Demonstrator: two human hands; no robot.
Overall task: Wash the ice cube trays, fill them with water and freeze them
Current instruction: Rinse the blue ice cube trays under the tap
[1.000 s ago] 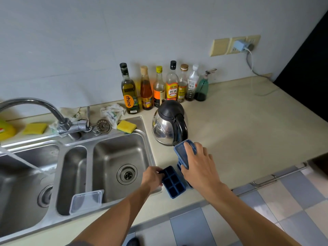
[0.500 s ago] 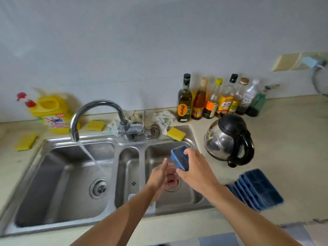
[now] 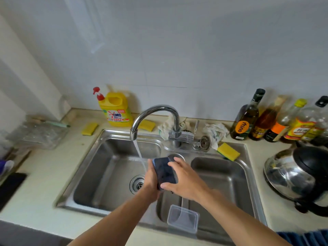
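At a steel sink (image 3: 88,209) set into a pale table (image 3: 44,183), a person holds a dark blue ice cube tray (image 3: 165,172) beside the running tap (image 3: 154,112). Far left on the table, a clear plastic box (image 3: 40,134) has a green-handled utensil at its top edge, too blurred to name. Further along the wall stands a yellow detergent jug (image 3: 116,110) with a red pump top, and a flat yellow sponge (image 3: 89,129) lies just to its left.

Water (image 3: 139,153) falls from the curved tap over the left basin, and the stream ends at the tray's left edge. The left hand (image 3: 151,178) grips that edge from beneath. The right hand (image 3: 184,180) clamps the tray from above, fingers over the far end and thumb at the near end. The tray hangs above the divider between the left basin and the narrow middle one.

A clear plastic tub (image 3: 182,221) rests at the front of the middle basin, against the rim. Against the wall to the right stand an oil bottle (image 3: 245,119) labelled "rhino", a bottle of amber liquid (image 3: 264,121) and several more, blurred. A steel kettle (image 3: 298,174) with a black lid sits at the far right, and stacked blue trays (image 3: 305,237) show at the bottom right corner.

The held tray shows a smooth, dark, round-cornered face; its cells cannot be made out.
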